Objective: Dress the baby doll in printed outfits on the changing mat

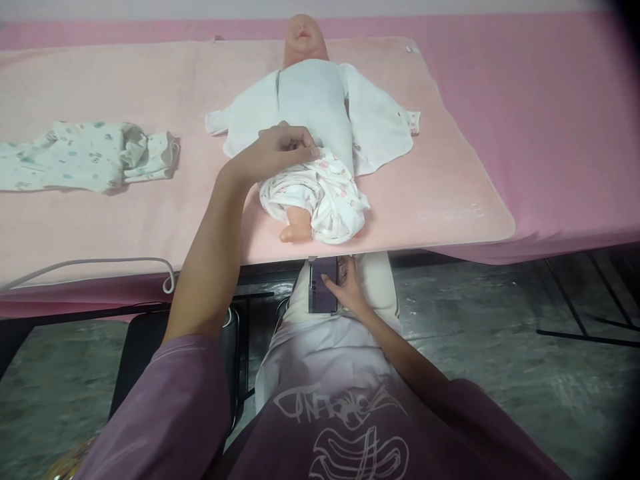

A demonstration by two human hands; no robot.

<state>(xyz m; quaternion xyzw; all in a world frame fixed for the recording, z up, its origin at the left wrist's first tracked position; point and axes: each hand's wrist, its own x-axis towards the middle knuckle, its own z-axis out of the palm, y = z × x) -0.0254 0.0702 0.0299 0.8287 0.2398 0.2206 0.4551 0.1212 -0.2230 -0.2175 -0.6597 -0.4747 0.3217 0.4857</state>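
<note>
One left hand pinches one patterned garment; one right hand grips one phone.

A strip of pale wall is seen along the top, behind a long table that is covered by a pink cloth. Over much of it a paler pink mat is spread. Below, a dark grey, mottled floor is crossed at the right by thin black bars. At the left a black seat, perhaps a stool, is partly hidden. The floor is left dimmer than the tabletop.
</note>
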